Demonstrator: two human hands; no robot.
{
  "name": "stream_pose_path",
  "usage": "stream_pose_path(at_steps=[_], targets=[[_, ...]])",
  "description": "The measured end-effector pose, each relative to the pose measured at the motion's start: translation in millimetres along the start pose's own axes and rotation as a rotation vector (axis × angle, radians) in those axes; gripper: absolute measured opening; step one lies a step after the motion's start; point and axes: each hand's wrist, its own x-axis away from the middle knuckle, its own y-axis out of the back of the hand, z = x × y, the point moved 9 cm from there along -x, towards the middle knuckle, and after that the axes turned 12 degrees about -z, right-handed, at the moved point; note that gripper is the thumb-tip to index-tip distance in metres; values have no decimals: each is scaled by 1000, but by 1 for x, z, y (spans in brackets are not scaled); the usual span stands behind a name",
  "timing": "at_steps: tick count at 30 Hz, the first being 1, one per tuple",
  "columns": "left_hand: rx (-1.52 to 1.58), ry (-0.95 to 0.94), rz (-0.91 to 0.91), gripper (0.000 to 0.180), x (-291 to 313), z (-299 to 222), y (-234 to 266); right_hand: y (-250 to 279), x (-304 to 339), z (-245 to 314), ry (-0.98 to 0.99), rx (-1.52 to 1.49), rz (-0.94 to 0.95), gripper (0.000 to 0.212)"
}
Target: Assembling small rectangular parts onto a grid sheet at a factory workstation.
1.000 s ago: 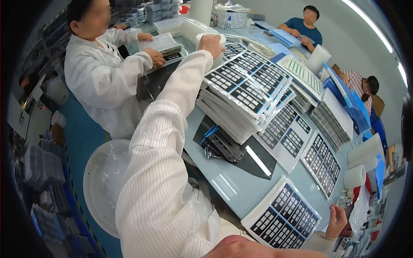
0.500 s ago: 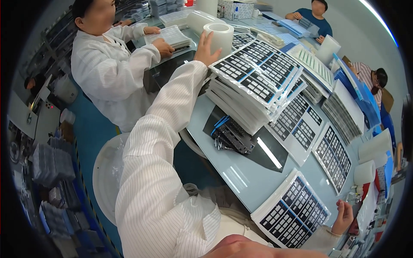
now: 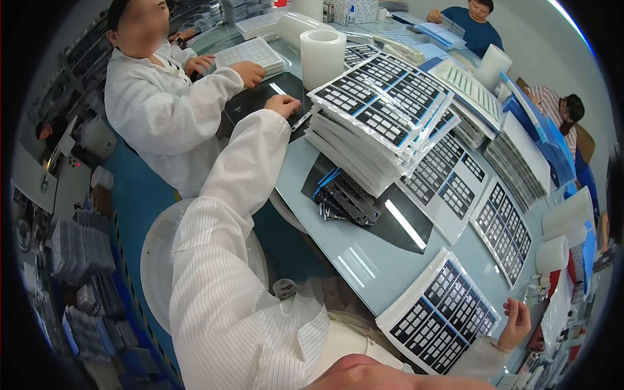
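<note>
Okay, my left hand (image 3: 283,105) half curled by the dark panel (image 3: 255,99), can't tell if holding anything; tall sheet stack (image 3: 374,97) just beside, on the counter (image 3: 390,273). My right hand (image 3: 517,322) loosely bent, grip unclear, near the low sheet stack (image 3: 439,312), edge partly sleeve-hidden.

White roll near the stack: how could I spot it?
Find the tall stack of printed sheets. Beside its left edge, past the wearer's left hand, stands the white roll. Unlike the roll lying behind it, it's upright with a hollow top.
</note>
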Motion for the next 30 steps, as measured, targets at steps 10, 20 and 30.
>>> stream_pose_path(at_steps=[10, 20, 30], targets=[[-50, -286, -426, 63, -26, -71, 11, 3, -2, -6, -16, 21, 10, 16], [-235, 104, -479, 59, -44, -33, 26, 12, 3, -18, -65, 46, -43, 15], [-875, -108, -489, 75, -78, 14, 48, 23, 0, -48, -128, 60, -68, 14]])
